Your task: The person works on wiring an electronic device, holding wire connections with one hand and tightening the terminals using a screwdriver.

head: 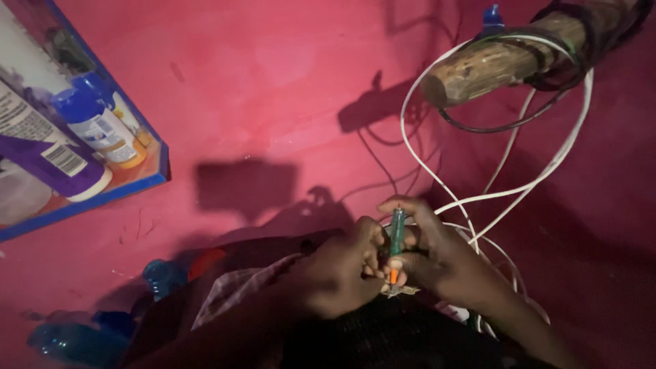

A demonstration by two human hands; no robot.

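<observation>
Dim room, pink-red wall (287, 75) fills most of the view, hard shadows thrown across it. Top right, a rough wooden pole (512, 58) sticks out from the wall, dark cord wound round it, a small blue cap (492, 17) just above. White cable (478, 201) hangs off the pole in big loops and runs down to the hands. Thin black wire (478, 128) droops under the pole end. Left edge: blue-framed shelf (109, 195) tilted in view, carrying a white bottle with blue cap (96, 126) and a purple tube (61, 167) lying flat beside it. Bottom left, blue plastic bottles (82, 338) in shadow, blurry. Dark cloth with a checked patch (232, 294) low centre.

Both hands meet low centre, touching. Right hand (441, 256) closed round a green-handled screwdriver (395, 242), held near upright, orange section lower down, tip pointing down. Left hand (342, 273) curled, fingers pinching a small metal part (398, 290) right at the tool tip; what the part is, cannot tell. Screwdriver sits between the two hands, white cable loops just right of it, passing behind the right hand.
</observation>
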